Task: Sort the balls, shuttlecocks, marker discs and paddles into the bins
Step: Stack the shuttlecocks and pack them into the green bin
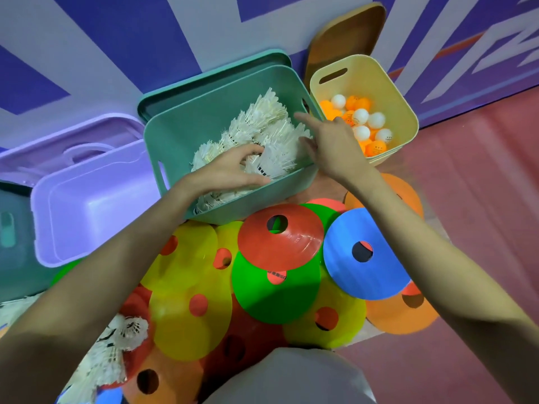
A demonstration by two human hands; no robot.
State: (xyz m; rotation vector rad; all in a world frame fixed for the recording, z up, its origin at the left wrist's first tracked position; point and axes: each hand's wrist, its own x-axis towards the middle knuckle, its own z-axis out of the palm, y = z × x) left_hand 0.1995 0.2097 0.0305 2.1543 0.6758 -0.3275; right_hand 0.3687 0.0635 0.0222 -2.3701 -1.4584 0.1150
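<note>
A teal bin holds a heap of white shuttlecocks. My left hand reaches into it, fingers curled round shuttlecocks at the near side. My right hand hovers over the bin's right rim with fingers spread, holding nothing. A cream bin to the right holds orange and white balls. An empty purple bin stands at the left. Coloured marker discs lie piled on the floor in front. More shuttlecocks lie at the lower left.
A teal lid leans behind the teal bin, a purple lid behind the purple one, and a brown lid behind the cream bin. Another teal container sits at the far left. Red floor stretches right.
</note>
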